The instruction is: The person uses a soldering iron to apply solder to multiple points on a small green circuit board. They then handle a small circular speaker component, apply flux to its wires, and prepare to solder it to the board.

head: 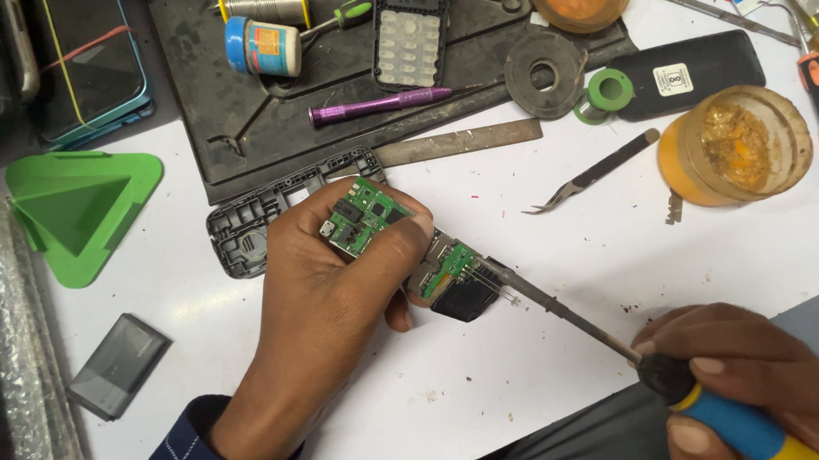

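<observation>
My left hand (325,301) grips a green phone circuit board (368,218) at the middle of the white table, thumb pressed across it. The board's other end (452,272) sticks out to the right of my thumb. My right hand (750,393) holds a soldering iron (702,404) with a blue and yellow handle. Its thin metal tip (511,282) touches the right end of the board. A black plastic phone frame (259,216) lies under and behind my left hand.
A dark work mat (246,106) at the back holds a purple screwdriver (379,103), a solder spool (262,3), a small tin (261,48) and a phone keypad (409,40). Tweezers (593,175), an amber flux jar (737,146), a green stand (75,205) and a grey battery (119,366) lie around.
</observation>
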A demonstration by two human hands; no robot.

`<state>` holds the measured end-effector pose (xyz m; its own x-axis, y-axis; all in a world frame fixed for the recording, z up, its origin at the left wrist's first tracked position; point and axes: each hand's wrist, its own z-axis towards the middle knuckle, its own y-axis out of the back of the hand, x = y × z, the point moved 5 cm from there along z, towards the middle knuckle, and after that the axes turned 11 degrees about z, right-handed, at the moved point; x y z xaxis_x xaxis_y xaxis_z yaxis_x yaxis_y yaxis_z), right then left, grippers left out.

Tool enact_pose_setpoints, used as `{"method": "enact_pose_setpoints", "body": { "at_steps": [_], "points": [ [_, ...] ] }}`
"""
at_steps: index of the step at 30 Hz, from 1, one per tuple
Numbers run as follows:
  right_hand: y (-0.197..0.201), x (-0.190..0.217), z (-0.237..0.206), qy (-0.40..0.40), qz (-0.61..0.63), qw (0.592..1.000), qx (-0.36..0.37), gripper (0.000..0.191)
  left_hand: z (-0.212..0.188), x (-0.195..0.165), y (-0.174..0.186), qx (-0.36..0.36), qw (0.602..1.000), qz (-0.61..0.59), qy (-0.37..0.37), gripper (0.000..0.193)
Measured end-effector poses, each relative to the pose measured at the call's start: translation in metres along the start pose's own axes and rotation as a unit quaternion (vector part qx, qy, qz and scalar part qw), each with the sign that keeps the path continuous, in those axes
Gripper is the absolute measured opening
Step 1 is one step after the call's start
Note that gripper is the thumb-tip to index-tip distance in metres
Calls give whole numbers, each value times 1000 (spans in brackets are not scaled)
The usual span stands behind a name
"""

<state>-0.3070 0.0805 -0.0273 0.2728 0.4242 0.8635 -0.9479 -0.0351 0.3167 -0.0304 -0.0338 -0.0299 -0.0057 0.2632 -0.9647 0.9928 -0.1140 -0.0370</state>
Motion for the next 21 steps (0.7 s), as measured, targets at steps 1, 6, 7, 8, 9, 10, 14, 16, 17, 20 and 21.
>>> {"method": "enact_pose_setpoints", "body": {
  "at_steps": [1, 6, 7, 8, 9, 10, 14, 16, 17, 20, 21],
  "points": [
    [1, -1, 0, 2, -2, 1000, 5, 34, 0, 0, 0, 1, 1000, 0, -1, 11],
    [6, -4, -2, 15, -8, 1000, 3, 35, 0, 0, 0, 1, 1000, -2, -7, 11],
    [6, -5, -3, 7, -4, 1000, -1, 35, 0, 0, 0, 1, 1000, -4, -8, 11],
    [7, -5, -3, -1, -1, 1000, -5, 35, 0, 0, 0, 1, 1000, -2, -8, 11],
    [7, -5, -3, -9, 3, 1000, -10, 36, 0, 0, 0, 1, 1000, 0, -8, 11],
    [6, -4, -3, -6, -1, 1000, 2, 36, 0, 0, 0, 1, 1000, 1, -7, 11],
    [6, -4, -2, -8, -28, 1000, 4, 36, 0, 1, 0, 0, 1000, 0, -4, 11],
    [5, -6, -2, -9, -36, 999, 2, 36, 0, 1, 0, 1, 1000, -2, -4, 11],
    [4, -7, -3, -5, -35, 999, 11, 37, 0, 1, 0, 0, 1000, -2, -4, 11],
    [5, -8, -7, 13, -14, 1000, 0, 36, 0, 1, 0, 1, 1000, -3, -5, 11],
    [6, -8, -8, 20, -3, 1000, -10, 35, 0, 0, 0, 1, 1000, -3, -8, 11]
  ]
}}
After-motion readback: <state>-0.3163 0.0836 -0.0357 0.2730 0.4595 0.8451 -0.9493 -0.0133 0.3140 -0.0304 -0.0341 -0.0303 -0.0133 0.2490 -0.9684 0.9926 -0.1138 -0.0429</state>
